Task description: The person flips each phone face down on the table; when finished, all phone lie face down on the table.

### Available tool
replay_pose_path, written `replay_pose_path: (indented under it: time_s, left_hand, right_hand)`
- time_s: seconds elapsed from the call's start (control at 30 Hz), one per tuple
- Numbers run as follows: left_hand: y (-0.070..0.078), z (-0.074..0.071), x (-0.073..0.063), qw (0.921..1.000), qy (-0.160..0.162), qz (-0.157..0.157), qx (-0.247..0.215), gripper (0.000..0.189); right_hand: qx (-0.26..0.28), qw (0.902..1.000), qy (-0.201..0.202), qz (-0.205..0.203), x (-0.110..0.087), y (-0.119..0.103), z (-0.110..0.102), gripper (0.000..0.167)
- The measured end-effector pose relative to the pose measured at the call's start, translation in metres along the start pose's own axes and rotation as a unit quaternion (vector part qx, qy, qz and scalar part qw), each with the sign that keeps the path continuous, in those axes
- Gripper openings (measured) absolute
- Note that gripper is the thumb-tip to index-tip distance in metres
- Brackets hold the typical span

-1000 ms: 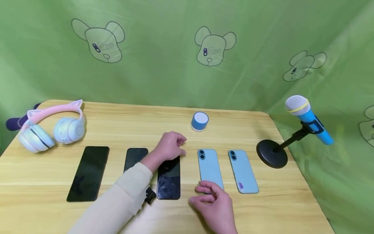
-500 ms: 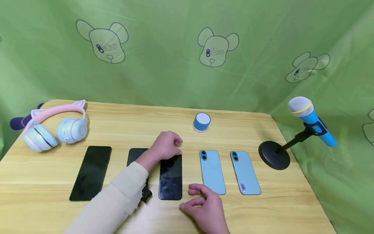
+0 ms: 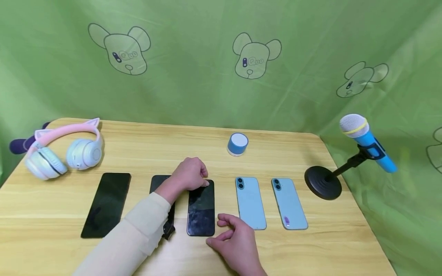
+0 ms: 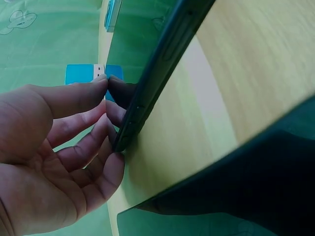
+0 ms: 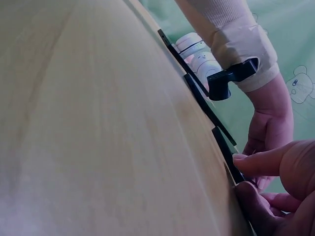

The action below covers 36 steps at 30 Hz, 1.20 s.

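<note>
A black phone [image 3: 201, 211] lies screen up in the middle of the table. My left hand [image 3: 188, 174] is at its far edge; in the left wrist view the hand [image 4: 59, 152] has its thumb on the glossy screen [image 4: 140, 49] and its curled fingertips against the edge. My right hand [image 3: 238, 245] hovers by the phone's near right corner, thumb and fingers bent and apart. The right wrist view shows its fingers [image 5: 261, 164] close to the phone's edge; contact cannot be told. Another black phone [image 3: 159, 180] is partly hidden under my left forearm.
A third black phone [image 3: 106, 205] lies to the left. Two light-blue phones [image 3: 251, 203] [image 3: 289, 203] lie back up on the right. Behind stand cat-ear headphones [image 3: 83, 153], a small blue cylinder [image 3: 238, 144] and, far right, a microphone [image 3: 367, 142] on a stand.
My left hand has moved left along the black phone's far edge, its thumb coming onto the screen. My right hand has moved left, away from the light-blue phone to the black phone's corner.
</note>
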State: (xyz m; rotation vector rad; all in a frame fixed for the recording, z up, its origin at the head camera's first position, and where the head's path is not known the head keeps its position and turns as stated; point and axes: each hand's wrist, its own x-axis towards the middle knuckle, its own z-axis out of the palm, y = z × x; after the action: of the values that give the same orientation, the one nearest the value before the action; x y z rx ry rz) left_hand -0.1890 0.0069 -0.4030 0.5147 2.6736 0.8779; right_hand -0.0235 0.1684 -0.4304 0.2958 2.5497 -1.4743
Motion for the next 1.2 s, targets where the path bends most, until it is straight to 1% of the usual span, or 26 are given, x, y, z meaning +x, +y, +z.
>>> replay_pose_path:
  time_s: [0.13, 0.3, 0.47, 0.53, 0.63, 0.8, 1.0, 1.1, 1.2]
  left_hand:
    - [0.0, 0.0, 0.0, 1.0, -0.004, 0.001, -0.003, 0.01]
    - [0.0, 0.001, 0.0, 0.9999, -0.009, 0.006, 0.001, 0.015]
    - [0.0, 0.001, -0.001, 0.9999, -0.009, 0.01, 0.003, 0.012]
    - [0.0, 0.002, 0.0, 0.9998, -0.01, 0.014, 0.004, 0.012]
    - [0.0, 0.003, 0.001, 0.9997, -0.01, 0.02, 0.008, 0.015]
    - [0.0, 0.003, 0.002, 0.9997, -0.001, 0.018, 0.016, 0.012]
    - [0.001, 0.004, 0.002, 0.9999, 0.002, 0.014, 0.009, 0.007]
    - [0.001, 0.004, 0.002, 0.9999, 0.001, 0.015, 0.003, 0.005]
    - [0.0, 0.003, 0.001, 0.9997, 0.001, 0.018, -0.013, 0.004]
  right_hand:
    - [-0.027, 0.9994, 0.017, -0.012, 0.002, 0.0, 0.002, 0.064]
    - [-0.051, 0.9974, 0.031, -0.04, 0.003, 0.003, 0.004, 0.064]
    - [-0.075, 0.9949, 0.019, -0.064, 0.005, 0.005, 0.003, 0.065]
    - [-0.09, 0.9936, 0.009, -0.068, 0.004, 0.004, 0.002, 0.065]
    - [-0.115, 0.9914, 0.005, -0.062, 0.003, 0.002, 0.003, 0.063]
    - [-0.147, 0.9886, 0.011, -0.028, 0.001, -0.001, 0.01, 0.063]
    - [-0.153, 0.9881, 0.017, 0.004, -0.001, -0.007, 0.016, 0.06]
    - [-0.156, 0.9875, 0.018, 0.011, -0.002, -0.01, 0.017, 0.059]
    - [-0.162, 0.9867, 0.018, 0.008, -0.002, -0.012, 0.016, 0.06]
